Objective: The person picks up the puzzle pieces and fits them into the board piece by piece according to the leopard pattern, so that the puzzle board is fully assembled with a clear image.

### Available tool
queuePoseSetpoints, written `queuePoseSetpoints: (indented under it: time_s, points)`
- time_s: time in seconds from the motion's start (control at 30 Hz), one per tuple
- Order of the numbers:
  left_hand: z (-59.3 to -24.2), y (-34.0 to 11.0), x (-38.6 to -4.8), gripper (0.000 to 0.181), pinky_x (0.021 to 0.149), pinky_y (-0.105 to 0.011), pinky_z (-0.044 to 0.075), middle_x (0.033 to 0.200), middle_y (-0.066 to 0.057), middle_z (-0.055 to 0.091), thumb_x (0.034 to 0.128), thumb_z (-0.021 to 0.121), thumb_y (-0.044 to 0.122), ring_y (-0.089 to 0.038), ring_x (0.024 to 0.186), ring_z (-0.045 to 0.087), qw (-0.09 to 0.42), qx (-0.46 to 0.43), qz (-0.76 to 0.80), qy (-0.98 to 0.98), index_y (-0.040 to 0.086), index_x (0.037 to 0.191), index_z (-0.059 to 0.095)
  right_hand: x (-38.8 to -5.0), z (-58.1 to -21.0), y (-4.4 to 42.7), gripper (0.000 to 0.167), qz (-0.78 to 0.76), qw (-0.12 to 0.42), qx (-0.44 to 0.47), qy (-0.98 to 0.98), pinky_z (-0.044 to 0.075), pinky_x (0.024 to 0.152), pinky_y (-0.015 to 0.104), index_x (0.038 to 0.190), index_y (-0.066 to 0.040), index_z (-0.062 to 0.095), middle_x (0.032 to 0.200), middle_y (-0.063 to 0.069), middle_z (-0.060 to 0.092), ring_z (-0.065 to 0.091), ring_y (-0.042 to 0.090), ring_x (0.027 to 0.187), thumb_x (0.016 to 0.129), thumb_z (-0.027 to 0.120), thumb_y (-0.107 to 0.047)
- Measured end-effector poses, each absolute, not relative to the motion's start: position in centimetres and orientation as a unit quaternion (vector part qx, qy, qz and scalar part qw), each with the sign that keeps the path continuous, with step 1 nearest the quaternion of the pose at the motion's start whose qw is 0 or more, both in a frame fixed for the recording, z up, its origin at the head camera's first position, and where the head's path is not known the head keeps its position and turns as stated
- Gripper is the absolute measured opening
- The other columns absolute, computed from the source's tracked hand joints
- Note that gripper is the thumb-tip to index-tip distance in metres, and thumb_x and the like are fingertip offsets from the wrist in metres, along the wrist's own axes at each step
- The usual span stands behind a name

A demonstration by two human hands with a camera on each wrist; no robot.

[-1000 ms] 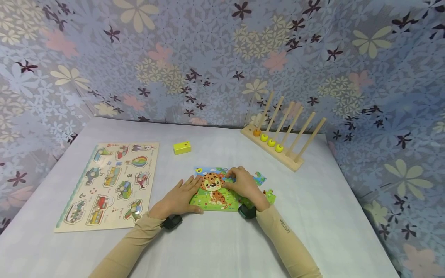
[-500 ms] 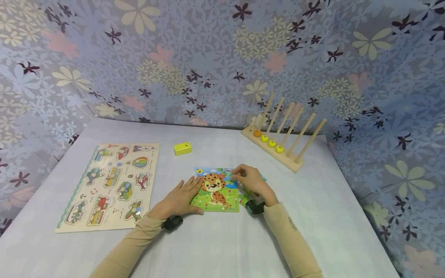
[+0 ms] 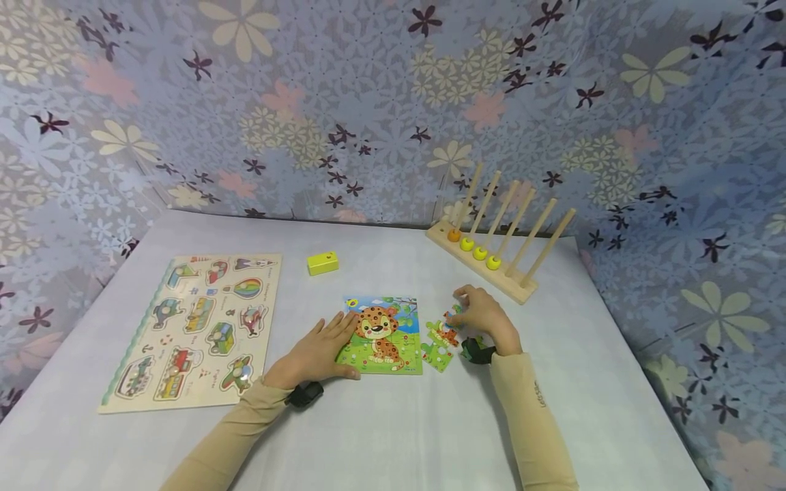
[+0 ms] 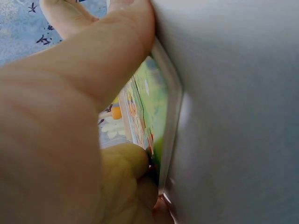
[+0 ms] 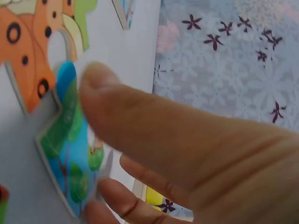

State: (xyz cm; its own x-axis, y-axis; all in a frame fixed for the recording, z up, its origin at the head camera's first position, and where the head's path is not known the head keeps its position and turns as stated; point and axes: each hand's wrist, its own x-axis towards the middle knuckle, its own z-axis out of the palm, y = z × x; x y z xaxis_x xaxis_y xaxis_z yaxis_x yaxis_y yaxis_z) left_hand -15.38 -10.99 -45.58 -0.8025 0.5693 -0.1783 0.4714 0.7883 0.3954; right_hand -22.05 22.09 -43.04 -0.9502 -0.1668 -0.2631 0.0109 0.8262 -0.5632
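Note:
A leopard puzzle (image 3: 385, 344) lies at the middle of the table, its picture pieces joined. My left hand (image 3: 316, 351) rests with spread fingers on its left edge; the left wrist view shows the thumb by the puzzle's edge (image 4: 174, 100). Right of the puzzle are several loose pieces (image 3: 437, 356), green ones and one with orange leopard print (image 5: 28, 46). Over these, my right hand (image 3: 488, 317) is bent, thumb and fingers apart around a blue-and-green piece (image 5: 70, 154). The fingertips are by that piece's edge; contact is unclear.
To the left lies a wooden board with vehicle pictures (image 3: 202, 314). A yellow block (image 3: 323, 263) stands behind the puzzle. At the back right is a wooden rack of upright pegs (image 3: 522, 293) with one orange and several yellow beads. A floral cloth (image 3: 368, 102) hangs behind the table.
My right hand has moved right, off the puzzle's right side to the loose pieces, uncovering the puzzle's upper right and some loose pieces. The left hand has stayed in place.

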Motion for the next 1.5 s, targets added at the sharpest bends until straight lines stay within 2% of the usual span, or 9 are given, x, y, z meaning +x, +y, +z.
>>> queuePoseSetpoints:
  time_s: [0.23,0.5,0.63,0.87,1.0,1.13,1.23,1.37,1.5]
  points:
    - [-45.8,-11.0,-15.4,0.101,0.120,-0.059,0.015,0.161,-0.019,0.016,0.0841,0.068,0.051,-0.038,0.150,0.014,0.145,0.278,0.166,0.935,-0.002,0.153,0.017,-21.9,-43.2,21.5,0.067,-0.266,0.153,-0.048,0.951,0.047,0.095,0.052,0.138,-0.003,0.049,0.128,0.026,0.056,0.055,0.040,0.115,0.081,0.078,-0.022]
    - [-45.9,-11.1,-15.4,0.101,0.120,-0.059,0.015,0.161,-0.019,0.016,0.0843,0.068,0.051,-0.038,0.150,0.013,0.143,0.279,0.165,0.935,-0.002,0.153,0.017,-22.2,-43.9,20.6,0.044,-0.339,0.148,-0.022,0.929,0.049,0.076,0.035,0.125,-0.006,0.059,0.123,0.020,0.060,0.059,0.026,0.090,0.085,0.073,-0.018]
    - [-45.8,-11.0,-15.4,0.100,0.120,-0.059,0.014,0.161,-0.019,0.016,0.0843,0.068,0.050,-0.038,0.150,0.014,0.142,0.280,0.166,0.935,-0.002,0.153,0.018,-22.3,-44.4,20.1,0.046,-0.380,0.151,-0.019,0.913,0.050,0.067,0.031,0.127,-0.009,0.057,0.120,0.021,0.062,0.062,0.021,0.078,0.086,0.074,-0.019]
    - [-45.6,-11.0,-15.4,0.100,0.120,-0.059,0.014,0.161,-0.020,0.016,0.0845,0.068,0.049,-0.039,0.150,0.014,0.141,0.281,0.166,0.935,-0.002,0.153,0.017,-22.5,-44.8,18.9,0.050,-0.428,0.139,-0.031,0.893,0.048,0.061,0.028,0.134,-0.010,0.051,0.133,0.030,0.052,0.058,0.014,0.062,0.088,0.069,-0.015]
    - [-45.6,-11.0,-15.3,0.100,0.120,-0.060,0.014,0.161,-0.020,0.016,0.0845,0.068,0.049,-0.039,0.150,0.014,0.143,0.280,0.168,0.934,-0.003,0.153,0.017,-22.5,-45.1,17.9,0.049,-0.478,0.133,-0.036,0.868,0.044,0.053,0.025,0.136,-0.006,0.048,0.102,0.020,0.065,0.057,0.012,0.060,0.091,0.066,-0.014]
    - [-45.6,-11.0,-15.3,0.100,0.120,-0.059,0.014,0.161,-0.020,0.016,0.0846,0.068,0.050,-0.039,0.150,0.013,0.146,0.278,0.167,0.934,-0.002,0.153,0.016,-22.3,-45.8,16.9,0.044,-0.513,0.123,-0.059,0.847,0.042,0.057,0.024,0.140,-0.008,0.049,0.078,0.007,0.058,0.056,0.013,0.066,0.097,0.058,-0.015]
    - [-45.6,-10.9,-15.3,0.101,0.120,-0.059,0.014,0.162,-0.019,0.015,0.0846,0.068,0.051,-0.038,0.150,0.013,0.148,0.278,0.167,0.934,-0.002,0.154,0.016,-22.0,-46.0,16.1,0.044,-0.529,0.116,-0.081,0.837,0.038,0.055,0.022,0.143,-0.009,0.048,0.074,0.004,0.051,0.045,0.013,0.061,0.099,0.054,-0.014]
    - [-45.6,-11.0,-15.3,0.101,0.120,-0.059,0.014,0.162,-0.019,0.015,0.0843,0.068,0.051,-0.038,0.150,0.013,0.150,0.276,0.169,0.934,-0.002,0.154,0.016,-21.3,-45.9,15.2,0.046,-0.544,0.102,-0.096,0.827,0.034,0.051,0.022,0.141,-0.003,0.048,0.080,0.018,0.060,0.035,0.008,0.051,0.097,0.059,-0.012]
    - [-45.6,-11.0,-15.4,0.101,0.120,-0.059,0.014,0.162,-0.019,0.015,0.0842,0.068,0.051,-0.038,0.150,0.013,0.150,0.276,0.171,0.934,-0.002,0.154,0.016,-21.7,-47.4,15.0,0.037,-0.554,0.067,-0.083,0.826,0.032,0.048,0.021,0.128,-0.004,0.057,0.085,0.015,0.067,0.034,0.006,0.048,0.094,0.064,-0.015]
